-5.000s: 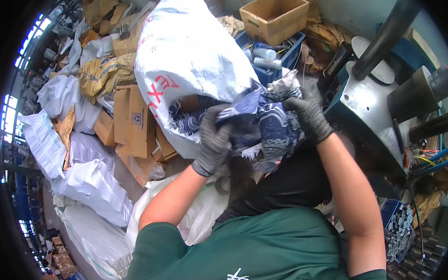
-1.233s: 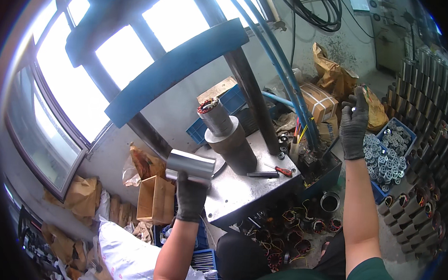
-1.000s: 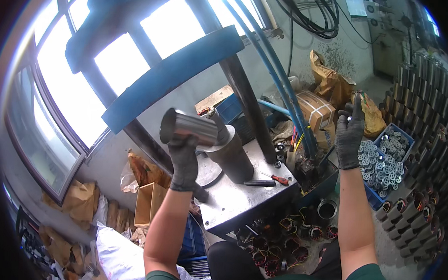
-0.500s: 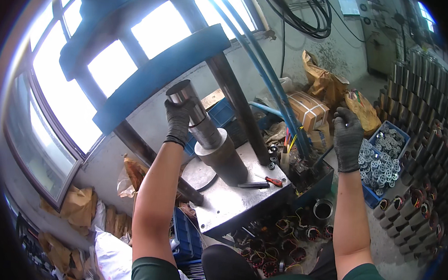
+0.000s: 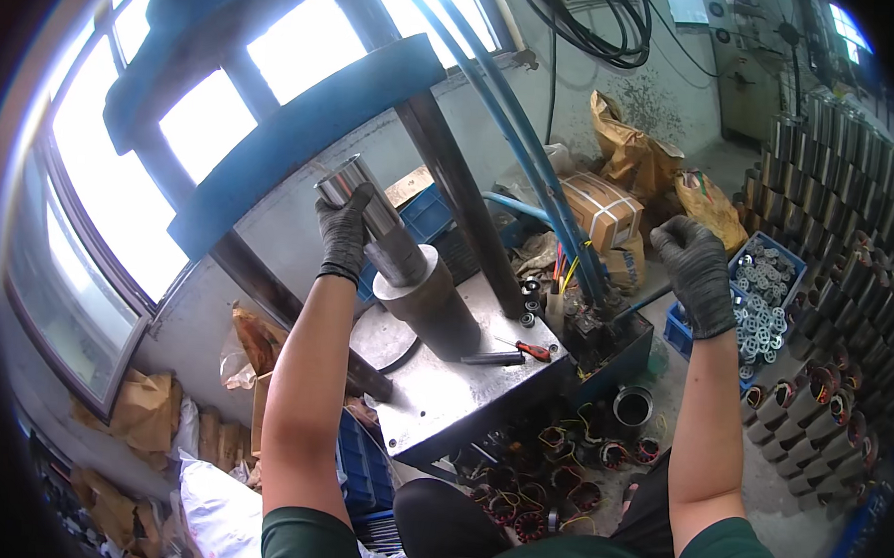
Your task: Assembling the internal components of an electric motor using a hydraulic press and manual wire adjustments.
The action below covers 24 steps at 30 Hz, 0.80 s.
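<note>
My left hand (image 5: 343, 233), in a dark grey glove, is closed around a shiny metal cylinder (image 5: 368, 204). That cylinder leans against or rests on a duller grey metal piece (image 5: 398, 258), which sits in a thick dark cylindrical base (image 5: 435, 313) on the press table (image 5: 431, 408). Whether the two metal pieces fit together I cannot tell. My right hand (image 5: 695, 270), gloved alike, is raised to the right of the press with its fingers curled in. Anything inside those fingers is hidden. A red-handled screwdriver (image 5: 534, 352) and a dark bar (image 5: 493, 359) lie beside the base.
A blue press frame (image 5: 313, 139) with dark posts (image 5: 460, 205) surrounds the work. Blue bins (image 5: 767, 255) of metal parts stand at right, near stacked metal cylinders (image 5: 821, 166). Wound motor parts (image 5: 558, 473) crowd the floor beneath. Behind are a cardboard box (image 5: 600, 211) and paper sacks (image 5: 632, 147).
The shiny cylinder's top has tipped, and its lower end sits differently against the piece below. My right hand has bent further toward the left. The whole view has shifted slightly.
</note>
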{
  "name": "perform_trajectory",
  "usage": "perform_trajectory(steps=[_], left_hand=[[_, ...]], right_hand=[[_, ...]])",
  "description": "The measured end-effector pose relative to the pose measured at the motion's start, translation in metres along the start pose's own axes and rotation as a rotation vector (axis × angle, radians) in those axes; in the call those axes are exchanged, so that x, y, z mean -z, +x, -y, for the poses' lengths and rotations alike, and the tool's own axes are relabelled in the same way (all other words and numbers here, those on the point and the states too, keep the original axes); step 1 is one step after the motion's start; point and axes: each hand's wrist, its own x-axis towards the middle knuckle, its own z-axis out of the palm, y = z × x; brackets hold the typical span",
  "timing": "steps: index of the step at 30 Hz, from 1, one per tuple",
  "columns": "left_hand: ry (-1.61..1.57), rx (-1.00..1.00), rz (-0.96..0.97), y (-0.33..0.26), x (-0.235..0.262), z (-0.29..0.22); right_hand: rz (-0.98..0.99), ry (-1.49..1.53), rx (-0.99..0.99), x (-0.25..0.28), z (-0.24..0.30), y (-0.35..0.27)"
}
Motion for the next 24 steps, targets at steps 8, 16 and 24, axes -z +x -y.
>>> perform_trajectory(steps=[8,16,24], left_hand=[[-0.027,-0.110,-0.002,-0.005,-0.007,0.017],[-0.224,-0.193,0.019,-0.028,0.004,0.099],[-0.106,-0.067,0.074,-0.030,0.015,0.126]], right_hand=[[0.143,-0.170,0.049,0.023,0.010,-0.019],[0.421,-0.549,0.325,0.047,0.005,-0.032],[1.296,-0.919,0.400,0.061,0.033,-0.058]])
